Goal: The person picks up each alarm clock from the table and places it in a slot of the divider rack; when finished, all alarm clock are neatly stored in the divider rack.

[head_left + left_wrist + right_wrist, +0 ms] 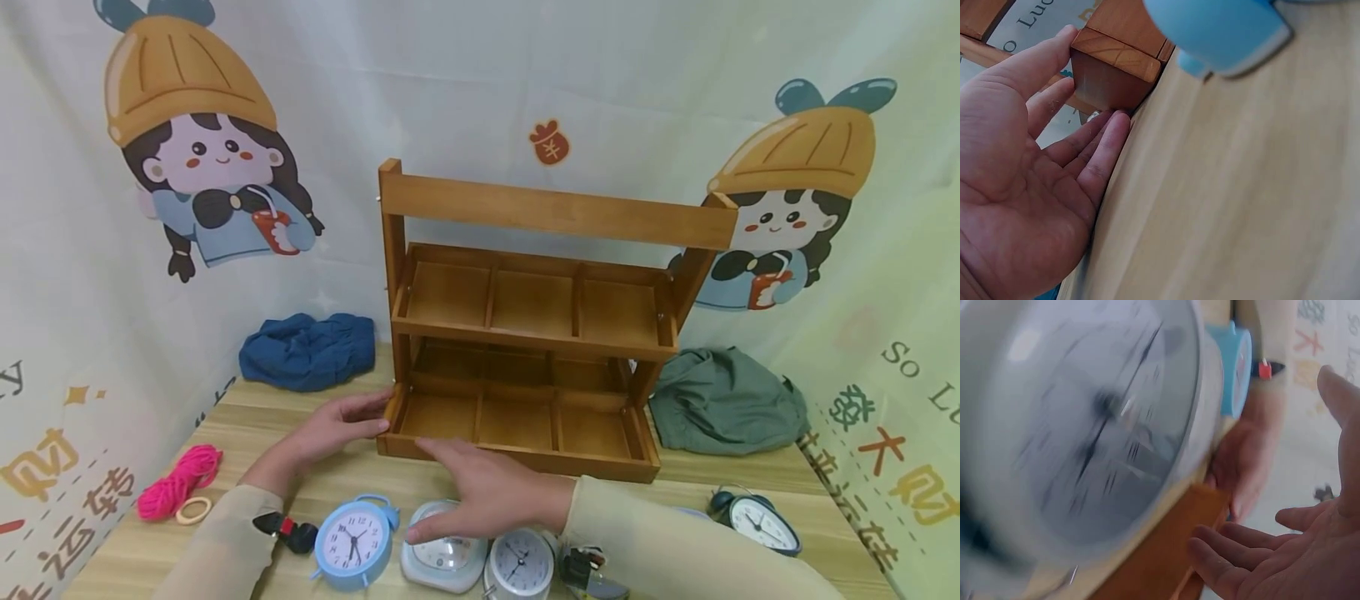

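A brown two-tier wooden shelf [525, 461] with divided compartments stands at the back. My left hand [330, 432] touches its lower left corner; in the left wrist view the fairly straight fingers [1100, 156] lie against the shelf's end [1113, 78]. My right hand [495, 487], fingers spread, is at the front of the shelf's lower tier, above a pale alarm clock [450, 571] that it partly covers. Nothing is held in it. Beside that clock are a light blue alarm clock [352, 542] and a white round alarm clock [522, 562].
A dark alarm clock [761, 523] sits at the right, with another item mostly hidden under the right sleeve. Blue cloth [307, 352] and green cloth [727, 400] flank the shelf. Pink yarn [180, 482] and a wooden ring [194, 511] lie at left. A printed curtain [465, 100] hangs behind.
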Demonstrator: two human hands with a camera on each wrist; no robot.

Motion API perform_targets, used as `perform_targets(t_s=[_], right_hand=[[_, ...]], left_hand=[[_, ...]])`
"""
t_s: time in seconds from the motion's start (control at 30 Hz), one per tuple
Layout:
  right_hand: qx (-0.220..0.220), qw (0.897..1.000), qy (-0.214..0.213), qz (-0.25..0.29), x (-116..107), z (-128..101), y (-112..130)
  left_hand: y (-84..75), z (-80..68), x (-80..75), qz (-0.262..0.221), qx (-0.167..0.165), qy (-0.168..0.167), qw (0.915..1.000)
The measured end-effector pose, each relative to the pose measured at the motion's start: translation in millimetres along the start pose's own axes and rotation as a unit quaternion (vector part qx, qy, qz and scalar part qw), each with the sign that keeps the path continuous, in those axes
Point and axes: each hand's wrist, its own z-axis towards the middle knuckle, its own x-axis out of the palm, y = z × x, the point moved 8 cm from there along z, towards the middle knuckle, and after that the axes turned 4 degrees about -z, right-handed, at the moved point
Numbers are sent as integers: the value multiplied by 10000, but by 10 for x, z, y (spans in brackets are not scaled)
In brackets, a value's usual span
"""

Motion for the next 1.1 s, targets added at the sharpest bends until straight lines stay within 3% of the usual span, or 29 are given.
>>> perform_targets(t_s=[0.33, 0.47, 0.77, 1.1], right_hand=[[-320, 9952, 845, 368, 356, 253, 250], [-495, 9949, 874, 128, 452, 344, 320], [-301, 9938, 1067, -108, 540, 506, 397], [-124, 9958, 849, -327, 584, 585, 463]], left_hand=[[37, 3, 41, 148, -32, -5, 9999], [27, -23, 52, 75, 24, 23, 10000], [8, 1, 33, 13, 33, 29, 10000], [19, -5, 17, 30, 18, 57, 10000]])
